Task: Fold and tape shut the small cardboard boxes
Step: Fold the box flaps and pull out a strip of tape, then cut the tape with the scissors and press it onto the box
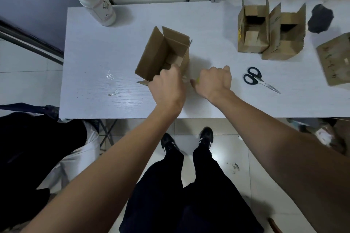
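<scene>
My left hand (167, 85) grips the open box's (161, 53) near edge; my right hand (215, 81) is curled around something small and yellow (198, 80).

Brown cardboard box (162, 53), black-handled scissors (253, 77), white bottle (92, 0), white table (113, 62).

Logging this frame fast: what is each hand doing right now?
Left hand: curled, gripping the near edge of the open cardboard box.
Right hand: fist closed round a small object with a yellow tip; what it is cannot be told.
</scene>
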`<state>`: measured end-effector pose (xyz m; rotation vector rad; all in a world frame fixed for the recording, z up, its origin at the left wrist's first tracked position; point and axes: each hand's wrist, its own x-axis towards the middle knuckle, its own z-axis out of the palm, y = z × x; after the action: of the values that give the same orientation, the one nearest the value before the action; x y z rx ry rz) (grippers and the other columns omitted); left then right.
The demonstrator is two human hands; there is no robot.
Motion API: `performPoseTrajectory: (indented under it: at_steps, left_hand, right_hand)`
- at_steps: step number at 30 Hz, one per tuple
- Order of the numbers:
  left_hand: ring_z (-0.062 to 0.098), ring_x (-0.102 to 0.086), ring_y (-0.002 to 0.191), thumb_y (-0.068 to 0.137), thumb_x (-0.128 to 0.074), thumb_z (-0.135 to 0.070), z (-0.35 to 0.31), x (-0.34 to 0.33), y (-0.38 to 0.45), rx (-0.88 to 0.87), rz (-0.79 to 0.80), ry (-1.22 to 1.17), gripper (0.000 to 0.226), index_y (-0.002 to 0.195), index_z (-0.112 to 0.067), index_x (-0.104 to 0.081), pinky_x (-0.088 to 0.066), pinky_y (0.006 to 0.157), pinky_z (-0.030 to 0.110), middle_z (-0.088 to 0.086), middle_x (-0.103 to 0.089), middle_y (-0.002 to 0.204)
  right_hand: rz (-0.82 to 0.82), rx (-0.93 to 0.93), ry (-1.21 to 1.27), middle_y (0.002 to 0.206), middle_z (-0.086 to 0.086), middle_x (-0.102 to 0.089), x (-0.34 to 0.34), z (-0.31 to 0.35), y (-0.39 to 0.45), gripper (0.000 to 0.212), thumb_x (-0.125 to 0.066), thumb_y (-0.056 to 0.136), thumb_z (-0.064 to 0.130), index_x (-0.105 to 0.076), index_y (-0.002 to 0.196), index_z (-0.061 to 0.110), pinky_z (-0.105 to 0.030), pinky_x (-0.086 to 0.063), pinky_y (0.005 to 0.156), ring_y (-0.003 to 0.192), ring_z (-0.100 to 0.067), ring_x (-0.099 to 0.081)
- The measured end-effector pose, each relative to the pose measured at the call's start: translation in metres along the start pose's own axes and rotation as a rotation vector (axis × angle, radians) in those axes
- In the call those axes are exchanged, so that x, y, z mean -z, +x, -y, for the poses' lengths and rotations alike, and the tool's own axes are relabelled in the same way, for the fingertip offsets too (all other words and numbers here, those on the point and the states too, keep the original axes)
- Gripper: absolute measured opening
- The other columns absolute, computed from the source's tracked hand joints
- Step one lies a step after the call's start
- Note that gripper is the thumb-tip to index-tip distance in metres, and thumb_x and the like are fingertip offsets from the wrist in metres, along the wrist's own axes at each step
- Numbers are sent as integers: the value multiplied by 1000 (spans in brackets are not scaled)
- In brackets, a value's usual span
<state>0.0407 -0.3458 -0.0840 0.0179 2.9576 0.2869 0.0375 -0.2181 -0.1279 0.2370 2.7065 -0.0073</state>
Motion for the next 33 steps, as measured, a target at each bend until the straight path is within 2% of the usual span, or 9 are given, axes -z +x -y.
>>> performPoseTrajectory:
  at_steps: [4, 8, 13, 17, 21, 26, 29, 31, 33]
  left_hand:
    - [40, -64, 93, 99, -51, -18, -9, -1, -1, 18, 44, -7, 17, 101, -12, -66, -35, 68, 38, 13, -67, 98]
    - [41, -63, 92, 96, -50, -7, 0, -1, 9, 63, 16, 4, 14, 93, -13, -63, -36, 68, 40, 12, -61, 92]
    - [41, -62, 89, 95, -52, -5, 4, 1, 12, 63, 7, 24, 16, 85, -17, -52, -35, 68, 39, 9, -52, 84]
    - [36, -52, 77, 95, -53, -5, 6, 2, 15, 68, -5, 49, 19, 82, -18, -50, -35, 67, 38, 6, -45, 78]
    - [36, -56, 76, 96, -54, -9, 8, -2, 16, 71, -33, 54, 18, 81, -16, -51, -36, 65, 37, 2, -41, 69]
    - [41, -64, 89, 101, -59, -41, 10, 4, 14, -40, -61, -37, 29, 102, -12, -60, -39, 71, 40, 11, -70, 93]
    - [34, -60, 105, 99, -61, -39, 16, 16, 6, -185, -250, -151, 32, 120, -15, -64, -42, 87, 42, 3, -71, 104]
    - [33, -56, 99, 101, -60, -24, 18, 30, -17, -313, -427, -296, 21, 114, -10, -69, -45, 83, 43, 6, -67, 101]
    - [29, -57, 92, 102, -61, -20, 15, 43, -51, -415, -306, -473, 16, 108, -9, -71, -47, 78, 41, 5, -64, 96]
  right_hand:
    - [-6, -16, 108, 85, -5, -56, 4, -9, -1, 52, -30, 104, 60, -59, 82, 22, -45, -33, 92, 98, -27, -49]
    - [-391, -393, 406, 113, -16, -62, -12, -59, -7, 30, -45, 103, 29, -65, 109, 8, -48, -45, 82, 112, -40, -55]
    - [-177, -470, 349, 136, -24, -45, -67, -132, -15, 42, -61, 96, 16, -52, 133, -1, -53, -52, 88, 121, -46, -46]
    - [-157, -293, 270, 131, -23, -46, -76, -148, -16, 43, -67, 88, 11, -57, 128, -2, -45, -48, 75, 111, -45, -49]
    - [48, -275, 229, 127, -18, -45, -72, -147, -18, 53, -79, 82, 22, -55, 126, 5, -41, -49, 75, 103, -42, -56]
    - [192, -305, 177, 100, -11, -60, -57, -139, -30, 45, -78, 79, 31, -54, 114, 13, -35, -44, 72, 87, -37, -59]
    - [114, -365, 238, 94, -14, -64, -55, -138, -50, 44, -76, 78, 32, -54, 108, 9, -35, -41, 69, 78, -35, -55]
    - [-73, -423, 460, 86, -11, -67, -41, -137, -69, 44, -76, 78, 32, -59, 110, 9, -34, -41, 69, 82, -36, -60]
    - [-289, -392, 790, 69, -3, -67, -14, -121, -96, 36, -76, 78, 26, -60, 106, 11, -31, -46, 76, 74, -25, -64]
